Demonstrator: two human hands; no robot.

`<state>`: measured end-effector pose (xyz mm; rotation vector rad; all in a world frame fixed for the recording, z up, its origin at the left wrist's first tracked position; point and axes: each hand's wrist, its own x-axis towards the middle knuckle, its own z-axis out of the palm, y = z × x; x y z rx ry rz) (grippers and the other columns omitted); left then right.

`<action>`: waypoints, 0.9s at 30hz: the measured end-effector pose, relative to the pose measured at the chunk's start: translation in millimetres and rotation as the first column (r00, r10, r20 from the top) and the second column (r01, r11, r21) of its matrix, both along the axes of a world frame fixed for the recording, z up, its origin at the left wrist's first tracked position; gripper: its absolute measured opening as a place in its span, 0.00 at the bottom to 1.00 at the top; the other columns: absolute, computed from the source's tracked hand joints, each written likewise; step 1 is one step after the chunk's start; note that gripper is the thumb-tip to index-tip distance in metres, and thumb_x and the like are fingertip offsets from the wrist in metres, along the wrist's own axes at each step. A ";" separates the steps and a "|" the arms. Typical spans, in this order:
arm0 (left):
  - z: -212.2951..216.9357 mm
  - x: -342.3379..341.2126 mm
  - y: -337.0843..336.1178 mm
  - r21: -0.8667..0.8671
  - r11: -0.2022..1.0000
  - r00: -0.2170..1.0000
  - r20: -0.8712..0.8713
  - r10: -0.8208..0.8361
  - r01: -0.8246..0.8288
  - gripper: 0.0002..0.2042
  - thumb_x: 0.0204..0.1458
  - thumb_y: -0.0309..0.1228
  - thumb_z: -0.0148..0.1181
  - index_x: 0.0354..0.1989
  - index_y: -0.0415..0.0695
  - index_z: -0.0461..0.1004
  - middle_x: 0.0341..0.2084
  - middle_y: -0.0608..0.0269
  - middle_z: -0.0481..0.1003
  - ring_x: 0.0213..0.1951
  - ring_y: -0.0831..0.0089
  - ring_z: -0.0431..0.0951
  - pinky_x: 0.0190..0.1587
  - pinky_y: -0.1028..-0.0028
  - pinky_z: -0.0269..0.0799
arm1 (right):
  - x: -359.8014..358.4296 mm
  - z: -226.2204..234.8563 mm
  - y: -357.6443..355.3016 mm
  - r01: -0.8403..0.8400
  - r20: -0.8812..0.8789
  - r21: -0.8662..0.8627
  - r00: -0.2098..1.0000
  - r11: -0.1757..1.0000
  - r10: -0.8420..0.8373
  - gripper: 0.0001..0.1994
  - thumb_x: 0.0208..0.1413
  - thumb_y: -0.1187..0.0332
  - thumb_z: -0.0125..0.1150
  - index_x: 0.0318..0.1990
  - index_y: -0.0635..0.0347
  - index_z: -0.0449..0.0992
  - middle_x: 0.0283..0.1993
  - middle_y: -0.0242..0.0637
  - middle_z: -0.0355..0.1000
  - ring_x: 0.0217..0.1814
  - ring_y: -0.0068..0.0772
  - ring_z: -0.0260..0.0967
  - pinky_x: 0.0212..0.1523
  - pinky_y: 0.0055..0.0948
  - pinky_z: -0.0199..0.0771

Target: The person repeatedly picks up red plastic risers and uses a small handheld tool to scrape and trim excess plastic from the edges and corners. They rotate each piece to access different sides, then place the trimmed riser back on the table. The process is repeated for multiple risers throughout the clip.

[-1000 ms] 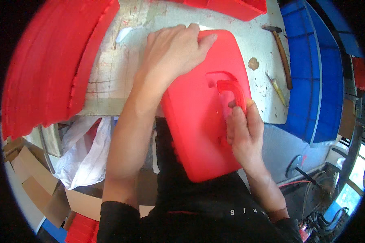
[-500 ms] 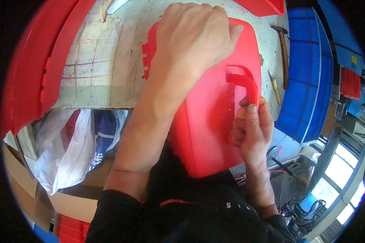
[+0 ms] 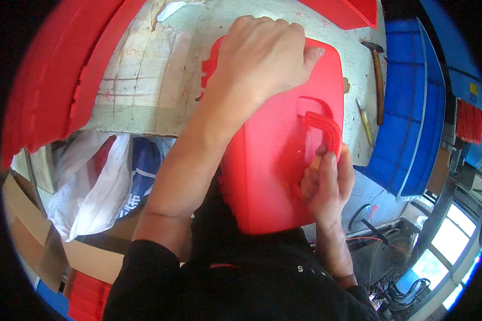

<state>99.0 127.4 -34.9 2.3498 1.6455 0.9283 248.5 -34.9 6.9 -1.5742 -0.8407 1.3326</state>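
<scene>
A red plastic case (image 3: 268,166) lies tilted between the worktable and my body, its near end against my dark clothing. My left hand (image 3: 265,56) reaches across it, its fingers curled over the far edge and hidden there, the thumb pointing right. On the case's right side is a red carrying handle (image 3: 333,131), standing out from a recess. My right hand (image 3: 328,184) pinches the handle's near end between thumb and fingers. Hinge-like notches show along the case's left edge.
A hammer (image 3: 377,80) and a small yellow-handled knife-like tool (image 3: 365,122) lie on the worktable (image 3: 182,69) at right. Beyond stands a blue crate (image 3: 407,107). Red plastic parts (image 3: 53,80) are stacked at far left, above a white plastic bag (image 3: 93,187) and cardboard box (image 3: 93,259).
The handle appears swung out a little more from its recess, with my right hand still on it. My left hand keeps its place on the far edge. The whole view has shifted slightly.
</scene>
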 end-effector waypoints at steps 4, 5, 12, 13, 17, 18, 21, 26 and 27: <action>7.5 0.4 -1.3 -0.089 0.996 0.999 -0.038 -0.001 -0.002 0.18 0.56 0.45 0.59 0.26 0.41 0.82 0.24 0.50 0.81 0.31 0.56 0.83 0.40 0.59 0.77 | -1.7 -0.4 0.4 -0.060 0.107 0.015 0.993 0.998 0.058 0.10 0.72 0.63 0.45 0.48 0.58 0.68 0.22 0.20 0.56 0.16 0.10 0.48 0.16 0.15 0.47; 8.9 -0.4 -1.6 -0.106 0.994 1.000 -0.006 -0.011 0.010 0.19 0.57 0.44 0.57 0.30 0.38 0.81 0.28 0.48 0.81 0.34 0.55 0.83 0.44 0.59 0.75 | -2.0 -2.3 0.5 -0.066 0.093 0.015 0.994 0.998 0.064 0.10 0.72 0.62 0.46 0.48 0.58 0.68 0.22 0.19 0.56 0.16 0.09 0.48 0.16 0.15 0.47; 7.0 -3.2 -3.6 -0.059 0.998 0.999 -0.039 -0.006 0.004 0.22 0.58 0.48 0.55 0.30 0.38 0.80 0.28 0.47 0.81 0.35 0.52 0.82 0.42 0.56 0.77 | 2.6 -3.2 2.7 -0.093 0.180 0.026 0.980 0.995 0.087 0.08 0.71 0.66 0.48 0.47 0.60 0.70 0.25 0.21 0.63 0.21 0.10 0.55 0.19 0.15 0.55; 7.6 -2.0 -4.1 -0.076 0.997 0.999 -0.032 -0.021 0.018 0.24 0.59 0.49 0.53 0.31 0.37 0.79 0.30 0.46 0.80 0.36 0.50 0.82 0.42 0.55 0.76 | 4.1 -0.5 1.5 -0.008 0.103 -0.019 0.995 1.000 0.010 0.08 0.71 0.65 0.48 0.47 0.60 0.70 0.25 0.21 0.62 0.21 0.10 0.55 0.19 0.16 0.55; 11.2 5.4 -5.6 -0.090 0.993 0.997 0.016 -0.072 0.073 0.23 0.59 0.48 0.55 0.33 0.36 0.79 0.31 0.46 0.80 0.38 0.51 0.82 0.45 0.55 0.75 | 12.3 8.3 -7.1 0.058 -0.079 -0.039 0.995 0.998 -0.061 0.09 0.70 0.65 0.49 0.49 0.60 0.68 0.22 0.20 0.58 0.18 0.10 0.50 0.18 0.15 0.52; 12.1 8.4 -5.0 -0.126 0.989 0.997 0.005 -0.078 0.078 0.22 0.59 0.48 0.55 0.34 0.37 0.79 0.32 0.46 0.80 0.38 0.52 0.81 0.46 0.56 0.75 | 13.7 8.1 -8.8 0.072 -0.052 -0.023 0.996 0.997 -0.073 0.09 0.70 0.65 0.49 0.49 0.60 0.68 0.23 0.20 0.58 0.18 0.10 0.50 0.18 0.15 0.52; 12.8 14.2 -1.8 -0.173 0.979 0.994 -0.011 -0.109 0.105 0.22 0.59 0.48 0.55 0.34 0.37 0.79 0.32 0.46 0.80 0.38 0.52 0.81 0.45 0.57 0.75 | 14.8 5.4 -5.8 0.079 0.073 -0.028 0.994 0.996 -0.077 0.09 0.70 0.66 0.48 0.51 0.60 0.67 0.23 0.21 0.59 0.19 0.11 0.52 0.18 0.16 0.52; 9.0 17.0 0.8 -0.163 0.980 0.990 -0.056 -0.128 0.117 0.22 0.59 0.48 0.54 0.36 0.37 0.79 0.33 0.47 0.80 0.39 0.52 0.81 0.46 0.57 0.75 | 17.1 13.9 23.4 -0.177 0.364 -0.108 0.909 0.978 0.205 0.14 0.69 0.69 0.49 0.60 0.61 0.65 0.25 0.23 0.62 0.20 0.14 0.55 0.21 0.19 0.54; 8.4 16.3 0.7 -0.144 0.984 0.992 -0.049 -0.113 0.105 0.22 0.59 0.48 0.54 0.36 0.37 0.79 0.33 0.47 0.80 0.39 0.53 0.81 0.47 0.57 0.75 | 19.6 19.2 28.7 -0.221 0.231 -0.142 0.940 0.965 0.250 0.15 0.69 0.70 0.50 0.61 0.61 0.64 0.25 0.22 0.62 0.20 0.14 0.55 0.21 0.19 0.55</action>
